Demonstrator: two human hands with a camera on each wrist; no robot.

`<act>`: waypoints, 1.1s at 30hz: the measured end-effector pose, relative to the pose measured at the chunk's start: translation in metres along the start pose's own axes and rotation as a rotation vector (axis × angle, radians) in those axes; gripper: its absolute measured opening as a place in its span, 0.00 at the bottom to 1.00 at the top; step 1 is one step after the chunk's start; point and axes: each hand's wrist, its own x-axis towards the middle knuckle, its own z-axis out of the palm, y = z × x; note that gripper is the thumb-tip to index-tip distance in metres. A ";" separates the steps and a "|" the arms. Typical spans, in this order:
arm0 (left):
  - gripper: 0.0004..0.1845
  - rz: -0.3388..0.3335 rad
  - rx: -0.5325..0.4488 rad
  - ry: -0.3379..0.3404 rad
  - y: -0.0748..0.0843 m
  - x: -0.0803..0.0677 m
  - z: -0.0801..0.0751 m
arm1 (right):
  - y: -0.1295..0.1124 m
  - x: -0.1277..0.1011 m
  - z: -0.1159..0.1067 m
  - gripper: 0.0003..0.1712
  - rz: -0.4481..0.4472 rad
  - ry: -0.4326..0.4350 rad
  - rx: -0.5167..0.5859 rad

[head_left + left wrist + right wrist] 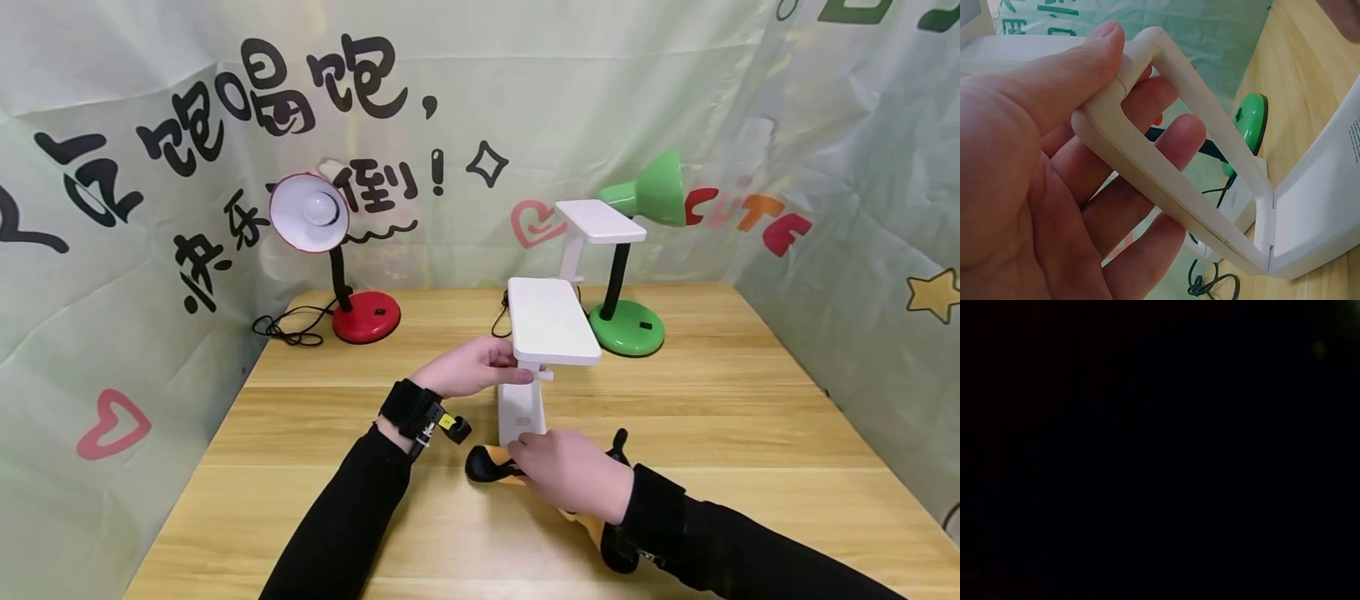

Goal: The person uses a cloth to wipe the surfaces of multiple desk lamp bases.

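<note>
Directions were taken clockwise about the white lamp [555, 321], twelve o'clock lying away from the person. Nearest, at six, an orange-and-black thing [486, 467] lay partly beneath the right hand [573, 473]; its nature was unclear. Whether that hand gripped it or the lamp's foot just beyond could not be told, the fingertips being hidden and the right wrist view almost wholly dark. At nine, the left hand [474, 367] held the white lamp, which stood around mid-table with its flat head uppermost. The left wrist view showed the thumb on one side of the jointed arm and fingers on the other; this narrow grip beside a joint probably served to steady a part that could fold. Farther off, the red lamp [367, 317] stood at ten, its cord [300, 337] coiled beside it, the green lamp [626, 329] at two, and a second white lamp [600, 221] between twelve and one. Their rearward places presumably kept them out of the hands' way. The table [337, 417] had a pale wood grain; behind and on both sides hung a pale cloth [465, 92], printed with black lettering and a yellow star [932, 296]
</note>
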 end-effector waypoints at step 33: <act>0.16 0.005 0.010 0.004 0.002 0.000 -0.001 | 0.026 -0.023 -0.002 0.10 0.125 -0.084 0.122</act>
